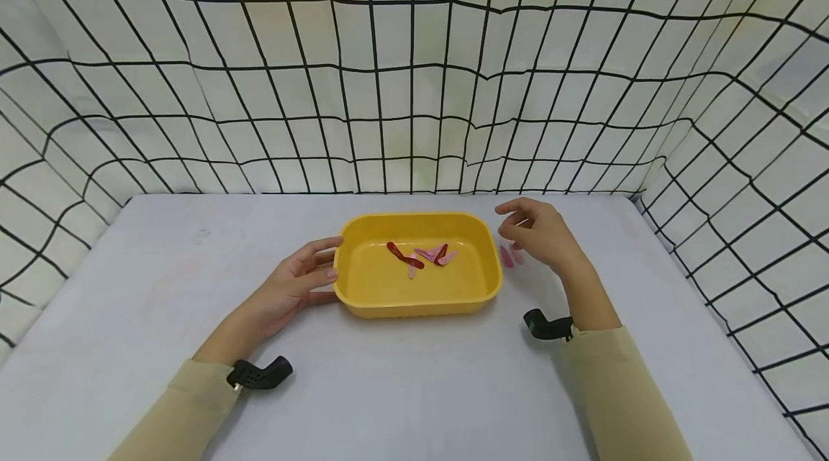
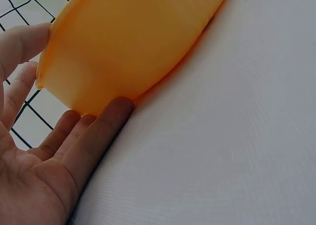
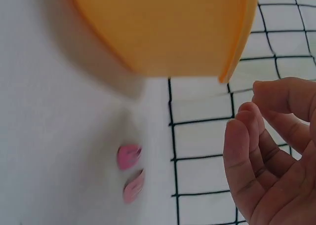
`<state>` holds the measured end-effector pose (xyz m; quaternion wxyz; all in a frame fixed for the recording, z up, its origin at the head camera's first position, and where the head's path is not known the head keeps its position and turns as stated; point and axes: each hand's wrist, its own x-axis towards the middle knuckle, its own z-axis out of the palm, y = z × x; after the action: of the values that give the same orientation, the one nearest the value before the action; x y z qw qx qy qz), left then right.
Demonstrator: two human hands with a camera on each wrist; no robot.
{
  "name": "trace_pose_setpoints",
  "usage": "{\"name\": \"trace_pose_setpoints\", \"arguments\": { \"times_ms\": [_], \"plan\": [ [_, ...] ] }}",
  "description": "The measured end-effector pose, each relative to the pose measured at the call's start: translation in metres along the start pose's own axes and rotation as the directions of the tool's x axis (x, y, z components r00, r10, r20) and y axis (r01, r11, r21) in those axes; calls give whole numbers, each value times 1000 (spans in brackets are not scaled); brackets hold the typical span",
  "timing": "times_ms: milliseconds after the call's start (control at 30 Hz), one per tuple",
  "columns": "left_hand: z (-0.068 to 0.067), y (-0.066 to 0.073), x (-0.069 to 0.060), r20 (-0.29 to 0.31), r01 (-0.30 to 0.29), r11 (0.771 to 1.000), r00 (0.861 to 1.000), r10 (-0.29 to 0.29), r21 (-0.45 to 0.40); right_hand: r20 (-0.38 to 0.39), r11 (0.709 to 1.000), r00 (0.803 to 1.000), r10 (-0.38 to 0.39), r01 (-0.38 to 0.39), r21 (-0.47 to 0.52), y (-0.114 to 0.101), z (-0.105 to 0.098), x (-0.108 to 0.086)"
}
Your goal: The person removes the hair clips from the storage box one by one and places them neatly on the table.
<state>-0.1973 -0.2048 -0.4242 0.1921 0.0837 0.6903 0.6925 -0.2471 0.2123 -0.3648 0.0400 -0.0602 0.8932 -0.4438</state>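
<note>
A shallow yellow plastic tray (image 1: 417, 308) sits on the white table. Inside it lie several small pieces that look like snap hair clips, a dark red pair (image 1: 405, 256) at the left and a pink and red group (image 1: 435, 254) near the middle. The left hand (image 1: 294, 277) rests its extended fingers against the tray's left end, touching the rim and lower wall. Just right of the tray, the right hand (image 1: 540, 234) hovers with loosely bent fingers and nothing visible between them. Two pink clips (image 3: 129, 156) lie on the table below it.
Black wire mesh (image 1: 414, 94) over white sheeting stands behind the table and along both sides. Each wrist carries a black camera mount (image 1: 259, 373) over a beige sleeve (image 1: 622, 389). White tabletop (image 1: 414, 389) stretches in front of the tray.
</note>
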Motion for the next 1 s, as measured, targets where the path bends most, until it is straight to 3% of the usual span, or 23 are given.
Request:
{"name": "trace_pose_setpoints", "arguments": {
  "times_ms": [167,400,533,733,833,1000],
  "plan": [
    [-1,0,-1,3,1,1000,1000,-1,-2,-1,999,999,-48,48,20,-21,10,-8],
    [-1,1,-1,0,-1,1000,1000,1,-4,68,988,986,-154,154,2,-41,33,-13],
    [-2,0,-1,-4,-1,1000,1000,1,2,108,976,971,-212,216,-30,-45,47,-13],
    [-2,0,-1,-4,-1,1000,1000,1,-3,152,966,960,-234,248,-79,-45,64,-12],
    [-1,0,-1,-2,-2,1000,1000,2,0,161,955,955,-248,269,-126,-43,70,-13],
    [0,1,-2,3,-7,1000,1000,7,3,168,911,948,-269,307,-275,-42,78,-14]
  ]
}}
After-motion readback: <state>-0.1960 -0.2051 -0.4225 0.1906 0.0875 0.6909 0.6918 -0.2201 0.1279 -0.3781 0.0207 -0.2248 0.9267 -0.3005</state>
